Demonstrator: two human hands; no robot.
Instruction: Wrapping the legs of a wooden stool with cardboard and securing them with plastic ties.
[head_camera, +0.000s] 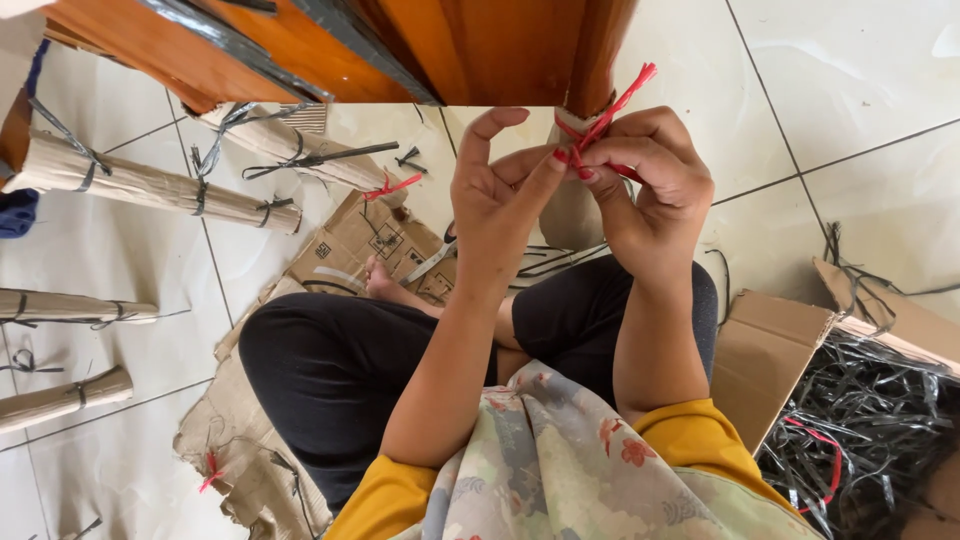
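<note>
My left hand (497, 195) and my right hand (650, 180) meet in front of me, both pinching a red plastic strap (608, 118). The strap is wrapped around the end of a pale bundle of thin sticks (572, 215) that stands between my hands, mostly hidden behind them. The strap's loose ends stick up to the right above my right hand's fingers. I sit cross-legged in black trousers on flattened cardboard (370, 245), and my bare foot (385, 285) shows below the hands.
Several tied stick bundles (150, 185) lie on the white tiled floor at left. A wooden door (400, 45) stands ahead. An open cardboard box (775, 350) full of black straps (865, 420) sits at right. Loose black straps lie around.
</note>
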